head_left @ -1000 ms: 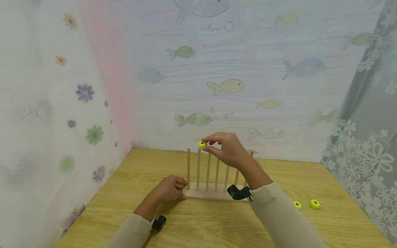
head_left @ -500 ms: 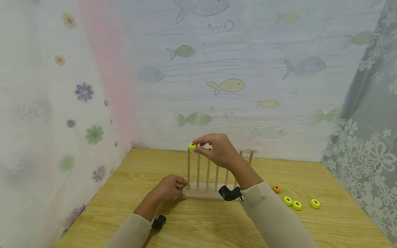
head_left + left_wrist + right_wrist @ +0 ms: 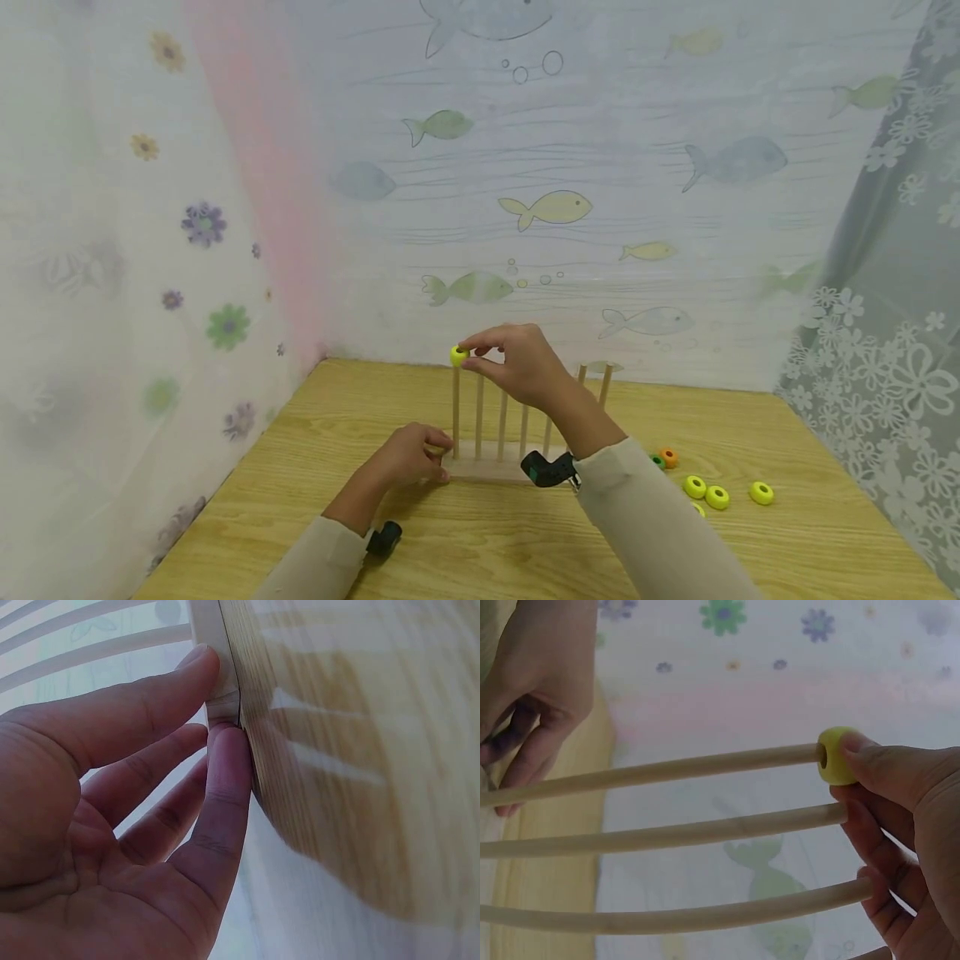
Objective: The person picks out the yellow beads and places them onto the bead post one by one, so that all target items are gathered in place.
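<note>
Can count 5 yel. beads (image 3: 835,761), 1 org. bead (image 3: 668,463), 1 grn. bead (image 3: 658,462), 7 wdn. pegs (image 3: 456,408), 1 base (image 3: 487,471), 2 hands (image 3: 411,454).

Before me spreads a table (image 3: 495,542) with a pale yellow-brown wood-grain top, and on it a wooden peg rack (image 3: 491,472) stands upright. Off to my right lie an orange bead (image 3: 671,461) and, just beside it, a green bead (image 3: 657,461) that my right sleeve (image 3: 660,525) partly hides. Nearer me are two yellow beads (image 3: 717,503) side by side, a single yellow bead (image 3: 762,499) farther right, and a fourth yellow bead (image 3: 700,509) mostly hidden by that same sleeve.
</note>
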